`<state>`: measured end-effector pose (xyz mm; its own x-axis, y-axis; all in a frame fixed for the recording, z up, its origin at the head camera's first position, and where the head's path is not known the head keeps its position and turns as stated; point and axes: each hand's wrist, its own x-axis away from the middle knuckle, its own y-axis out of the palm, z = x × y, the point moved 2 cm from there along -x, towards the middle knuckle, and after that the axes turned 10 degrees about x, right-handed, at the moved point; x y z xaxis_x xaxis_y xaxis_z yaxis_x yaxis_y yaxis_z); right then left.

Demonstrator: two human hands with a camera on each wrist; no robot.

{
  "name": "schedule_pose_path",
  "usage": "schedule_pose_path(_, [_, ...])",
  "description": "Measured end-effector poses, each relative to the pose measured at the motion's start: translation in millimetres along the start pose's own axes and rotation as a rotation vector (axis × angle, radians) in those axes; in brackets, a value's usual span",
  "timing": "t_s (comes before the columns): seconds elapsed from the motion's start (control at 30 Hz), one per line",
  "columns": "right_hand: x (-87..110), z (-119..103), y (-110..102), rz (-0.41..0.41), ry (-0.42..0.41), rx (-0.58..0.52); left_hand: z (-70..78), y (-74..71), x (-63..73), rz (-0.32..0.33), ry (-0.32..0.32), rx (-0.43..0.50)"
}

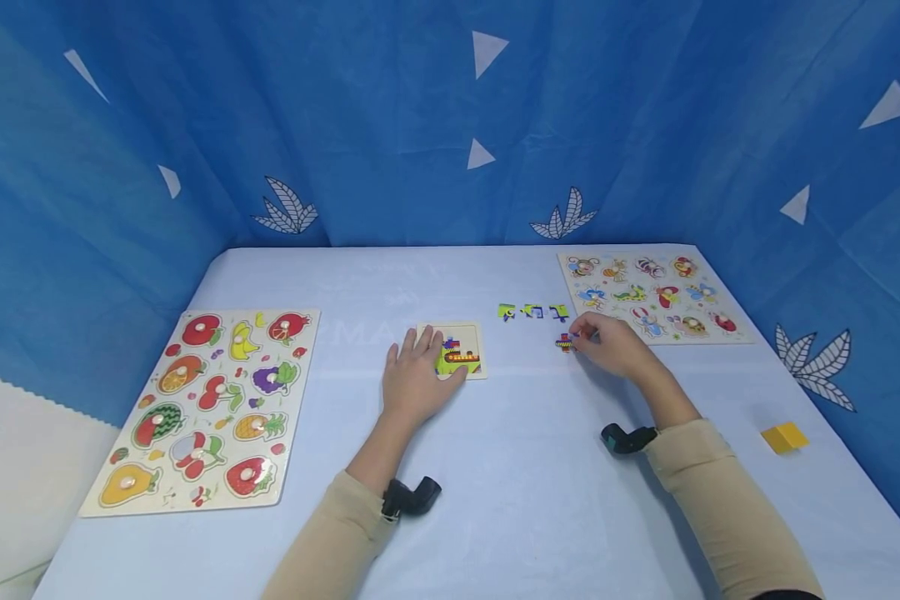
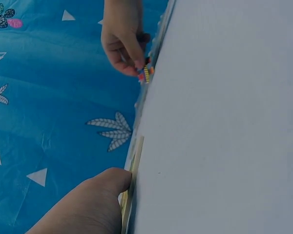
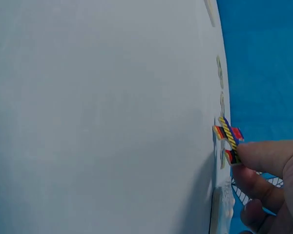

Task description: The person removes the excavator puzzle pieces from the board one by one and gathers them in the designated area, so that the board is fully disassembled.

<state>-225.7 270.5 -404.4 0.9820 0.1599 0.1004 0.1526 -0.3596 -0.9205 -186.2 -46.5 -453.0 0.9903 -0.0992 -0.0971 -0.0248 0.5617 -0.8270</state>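
Observation:
My left hand rests over the left side of a small square puzzle board, fingers spread and thumb along its near edge. Part of a colourful picture shows inside its frame; the hand hides the rest. In the left wrist view the thumb touches the board's edge. To the right, my right hand pinches a jigsaw piece between thumb and fingers. The piece has a yellow-and-black stripe with red and blue parts, and is tilted up. Behind it, several green-and-purple jigsaw pieces lie in a row.
At the left lies a large fruit knob puzzle. An insect knob puzzle sits at the back right, close to my right hand. A yellow block stands near the right edge of the white table. Blue curtains enclose the back and sides.

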Motion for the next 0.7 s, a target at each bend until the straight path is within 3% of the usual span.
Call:
schedule_pose_path(0.23, [-5.2,-2.3,1.8,-0.017,0.058,0.086,-0.1,-0.1,0.2,-0.007,-0.003,-0.004])
schedule_pose_path(0.47, [-8.3,-5.0,2.4,-0.014,0.043,0.152,0.8,-0.4,-0.4,-0.008,-0.008,-0.005])
schedule_pose_path(0.7, [-7.9,-7.4,3.6,0.059,-0.004,0.269,1.6,-1.0,0.4,-0.019,-0.015,-0.006])
